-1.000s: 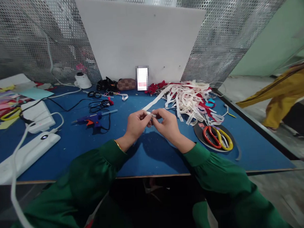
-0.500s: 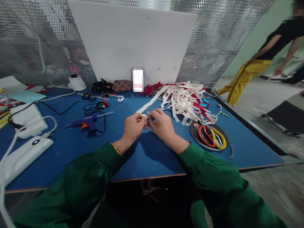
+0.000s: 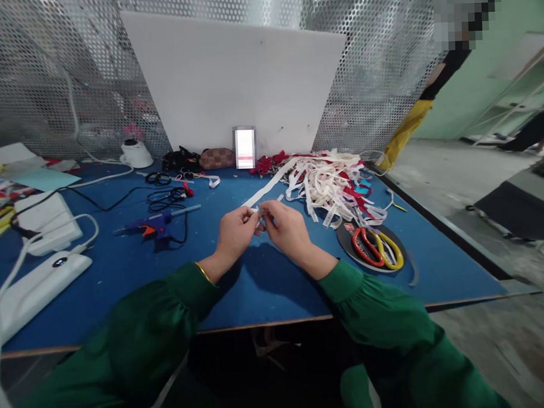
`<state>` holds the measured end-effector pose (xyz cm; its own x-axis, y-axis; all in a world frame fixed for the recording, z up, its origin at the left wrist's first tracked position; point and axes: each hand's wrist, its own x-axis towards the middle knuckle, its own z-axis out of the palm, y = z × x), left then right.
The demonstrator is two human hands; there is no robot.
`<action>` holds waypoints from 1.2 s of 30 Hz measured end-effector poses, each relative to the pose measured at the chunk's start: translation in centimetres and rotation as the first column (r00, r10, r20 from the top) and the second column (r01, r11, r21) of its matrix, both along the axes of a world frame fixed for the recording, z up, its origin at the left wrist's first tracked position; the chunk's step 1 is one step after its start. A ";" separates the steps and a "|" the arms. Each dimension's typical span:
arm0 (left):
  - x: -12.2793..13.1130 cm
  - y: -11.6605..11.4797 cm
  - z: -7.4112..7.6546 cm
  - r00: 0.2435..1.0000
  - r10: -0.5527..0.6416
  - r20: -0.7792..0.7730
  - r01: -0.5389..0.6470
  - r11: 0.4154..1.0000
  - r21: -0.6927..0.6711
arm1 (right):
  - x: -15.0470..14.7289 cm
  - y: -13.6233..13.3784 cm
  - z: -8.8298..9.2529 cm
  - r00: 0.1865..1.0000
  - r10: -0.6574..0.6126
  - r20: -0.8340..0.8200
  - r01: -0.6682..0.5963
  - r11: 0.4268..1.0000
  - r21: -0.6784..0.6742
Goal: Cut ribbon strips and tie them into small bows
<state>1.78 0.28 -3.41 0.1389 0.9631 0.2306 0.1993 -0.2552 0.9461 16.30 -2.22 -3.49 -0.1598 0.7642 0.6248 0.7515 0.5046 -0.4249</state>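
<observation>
A long white ribbon [image 3: 269,185] runs from the pile of ribbons down to my hands over the blue table. My left hand [image 3: 235,232] is closed in a pinch on its near end. Close against it, my right hand [image 3: 287,228] is also closed, thumb and fingertips meeting at the same spot. A small pale bit shows between the fingertips, but what the right hand grips is too small and covered to name. A short white piece [image 3: 279,198] shows just behind the right hand.
Tangled white and red ribbons [image 3: 329,184] lie at the back right. Red-and-yellow-handled scissors [image 3: 376,248] rest on a dark round disc. On the left are a blue glue gun [image 3: 157,226], cables and a white power bank [image 3: 43,289]. A lit phone [image 3: 245,148] leans against a white board [image 3: 236,80].
Both hands stay pinched together at the ribbon's end, the right fingers shifting slightly. The view has tilted a little. A person at the right has moved behind the mesh side.
</observation>
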 end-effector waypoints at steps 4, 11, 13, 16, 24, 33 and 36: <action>-0.2 -0.1 0.3 0.999 0.007 -0.038 -0.006 1.000 0.031 | -0.2 -0.1 0.4 0.981 0.042 -0.188 -0.053 0.997 -0.051; -0.3 -0.1 0.4 0.999 -0.046 0.008 0.046 0.998 0.050 | -0.1 1.1 0.6 0.655 0.032 -0.755 -0.368 0.886 -0.282; -0.2 -0.1 0.2 0.998 -0.060 0.031 0.059 0.998 0.018 | 0.0 1.2 0.4 0.647 -0.006 -0.762 -0.320 0.905 -0.279; -0.1 0.0 0.1 0.995 -0.072 0.073 0.075 0.997 -0.028 | 0.1 1.1 0.5 0.671 -0.014 -0.742 -0.281 0.920 -0.272; -0.3 -0.1 0.6 0.991 -0.116 0.068 0.117 0.993 -0.016 | 0.2 0.7 1.5 0.512 0.032 -0.858 -0.495 0.828 -0.264; -0.6 -0.3 1.2 0.986 -0.165 -0.021 0.167 0.983 0.080 | 0.8 1.0 1.6 0.539 0.115 -0.834 -0.560 0.789 -0.253; -0.7 -0.5 1.3 0.991 -0.099 -0.091 0.109 0.987 0.115 | 0.9 0.9 1.6 0.612 0.144 -0.777 -0.537 0.798 -0.275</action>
<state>1.08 -0.22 -2.10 0.2609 0.9087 0.3259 0.2443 -0.3888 0.8884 17.16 -1.34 -1.85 -0.1452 0.9526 0.2673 -0.0574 0.2616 -0.9635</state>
